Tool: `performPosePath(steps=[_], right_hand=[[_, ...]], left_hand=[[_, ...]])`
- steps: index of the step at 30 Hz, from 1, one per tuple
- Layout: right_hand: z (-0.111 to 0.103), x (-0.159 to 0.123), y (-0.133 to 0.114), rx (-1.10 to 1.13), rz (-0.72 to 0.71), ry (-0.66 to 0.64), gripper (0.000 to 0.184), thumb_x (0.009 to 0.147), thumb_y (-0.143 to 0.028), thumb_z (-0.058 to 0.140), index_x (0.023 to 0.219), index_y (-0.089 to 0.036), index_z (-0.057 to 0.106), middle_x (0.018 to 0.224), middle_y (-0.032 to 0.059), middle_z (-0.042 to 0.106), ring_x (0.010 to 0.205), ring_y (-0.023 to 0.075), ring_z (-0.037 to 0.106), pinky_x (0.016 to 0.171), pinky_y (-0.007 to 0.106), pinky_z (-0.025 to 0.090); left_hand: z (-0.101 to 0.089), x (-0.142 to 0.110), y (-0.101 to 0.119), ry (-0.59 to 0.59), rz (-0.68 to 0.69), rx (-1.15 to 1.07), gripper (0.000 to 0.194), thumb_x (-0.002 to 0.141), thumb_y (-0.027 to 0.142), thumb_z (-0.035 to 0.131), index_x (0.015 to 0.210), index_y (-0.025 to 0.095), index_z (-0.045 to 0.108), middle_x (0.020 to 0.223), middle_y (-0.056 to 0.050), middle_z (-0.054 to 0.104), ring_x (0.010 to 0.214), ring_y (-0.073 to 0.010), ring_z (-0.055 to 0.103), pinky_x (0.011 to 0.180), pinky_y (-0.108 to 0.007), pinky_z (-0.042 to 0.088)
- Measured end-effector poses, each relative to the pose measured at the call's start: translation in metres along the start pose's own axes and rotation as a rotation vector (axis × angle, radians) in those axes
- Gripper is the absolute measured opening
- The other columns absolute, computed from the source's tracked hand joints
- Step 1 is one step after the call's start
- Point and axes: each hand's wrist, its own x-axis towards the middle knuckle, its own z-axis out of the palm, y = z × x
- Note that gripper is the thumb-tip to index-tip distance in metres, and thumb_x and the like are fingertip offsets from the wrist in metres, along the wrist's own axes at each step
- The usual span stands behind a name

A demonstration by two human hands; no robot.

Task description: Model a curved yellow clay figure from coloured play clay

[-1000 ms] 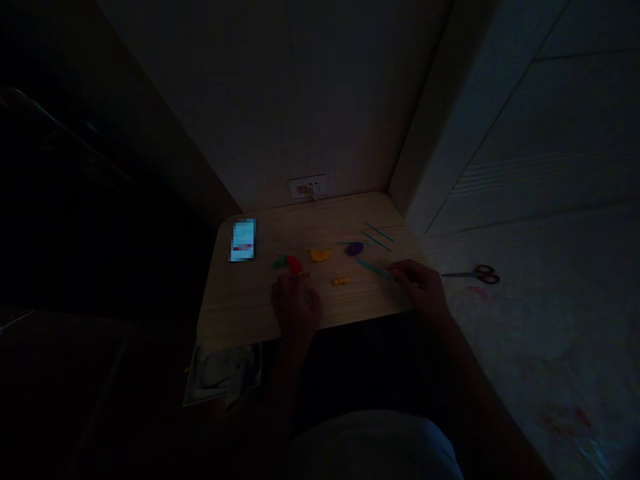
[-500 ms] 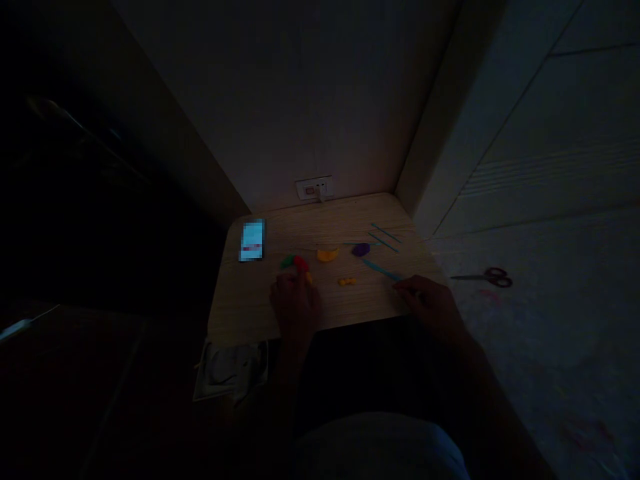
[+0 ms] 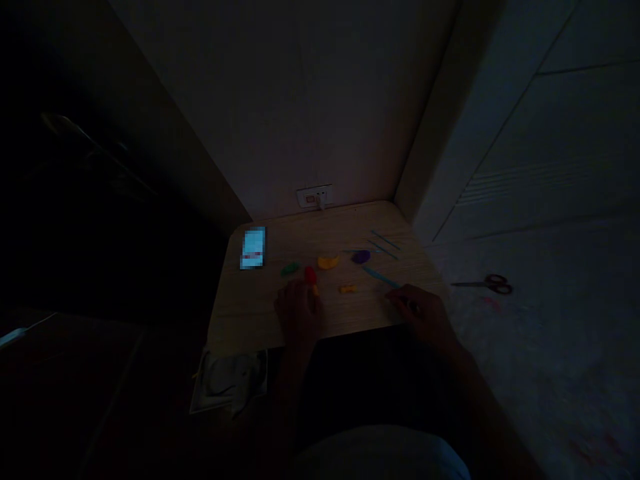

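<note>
Dim room, wood table (image 3: 240, 323): soft-looking bits at risk of squash or mix-up

Near edge: left hand (image 3: 299, 310) curled at red piece (image 3: 311, 275) and yellow tip (image 3: 315, 291); grip on them can't be confirmed. Too firm a press could dent either. Right hand (image 3: 419, 310), fingers bent, at near end of blue tool (image 3: 381, 276); can't tell if grasping. A careless sweep left could knock small orange piece (image 3: 347, 288), between the hands. Farther: green piece (image 3: 290, 269) left of red; orange piece (image 3: 328, 263) right of it; purple piece (image 3: 361, 257) just beyond tool tip, so a forward push could nick it. Far right: thin sticks (image 3: 386, 241), could roll if bumped. Poor light raises misjudged contact.
</note>
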Motion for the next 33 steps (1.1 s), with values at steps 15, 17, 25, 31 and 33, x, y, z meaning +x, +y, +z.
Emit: performPosePath(steps=[15,17,25,31,33], right_hand=[[0.034,0.034,-0.048,0.09,-0.102,-0.158,0.021,0.099,-0.023,0.056,0.104,-0.022,0.077,0.103,0.007,0.08,0.089,0.0216,0.074,0.082,0.034,0.057],[0.049,0.048,-0.058,0.103,-0.152,-0.235,0.029,0.099,-0.017,0.051,0.11,-0.023,0.077,0.114,0.0077,0.079,0.102,0.0231,0.074,0.093,0.037,0.057],[0.103,0.091,-0.069,-0.014,-0.206,-0.385,0.037,0.095,-0.006,0.049,0.119,-0.018,0.075,0.122,0.0122,0.076,0.114,0.0244,0.069,0.104,0.039,0.05],[0.111,0.097,-0.069,-0.036,-0.219,-0.37,0.03,0.095,-0.008,0.052,0.112,-0.013,0.075,0.115,0.0156,0.072,0.107,0.0237,0.068,0.099,0.037,0.05],[0.114,0.096,-0.066,-0.011,-0.227,-0.342,0.03,0.094,-0.006,0.052,0.112,-0.014,0.075,0.116,0.0152,0.073,0.108,0.0237,0.068,0.1,0.038,0.051]], left_hand=[[-0.008,0.025,0.014,-0.142,-0.065,0.117,0.017,0.089,0.026,0.061,0.104,0.019,0.068,0.11,-0.014,0.074,0.109,-0.0362,0.062,0.089,-0.048,0.044],[-0.009,0.023,0.012,-0.141,-0.052,0.115,0.019,0.089,0.027,0.061,0.104,0.019,0.069,0.107,-0.014,0.073,0.106,-0.0364,0.062,0.088,-0.048,0.044],[-0.017,0.008,-0.002,0.028,-0.035,-0.268,0.023,0.095,0.025,0.052,0.098,0.019,0.074,0.097,-0.011,0.067,0.092,-0.0268,0.067,0.087,-0.042,0.053],[-0.013,-0.008,-0.005,0.106,-0.204,-0.683,0.017,0.088,0.032,0.065,0.094,0.02,0.075,0.1,-0.008,0.071,0.087,-0.0202,0.068,0.08,-0.033,0.056],[-0.009,-0.013,-0.002,0.076,-0.301,-0.841,0.017,0.084,0.035,0.072,0.09,0.019,0.075,0.101,-0.007,0.074,0.088,-0.0202,0.07,0.081,-0.031,0.057]])
